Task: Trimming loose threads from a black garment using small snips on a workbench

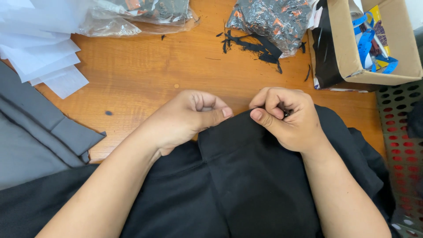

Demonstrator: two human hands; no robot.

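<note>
Both hands' fingers (210, 115) pinching black fabric (246, 176) top edge, thumbs above

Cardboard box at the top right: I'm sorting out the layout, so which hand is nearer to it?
Right. The right hand sits below-left of the cardboard box; the left hand lies farther left.

Up at the far edge of your surface you've got two clear plastic bags stuffed with black and orange patterned stuff: one at top centre-left (145, 13), one further right (275, 22). In the top right corner sits an open brown cardboard box (348, 48) with blue and yellow packets (372, 42) poking out.
</note>
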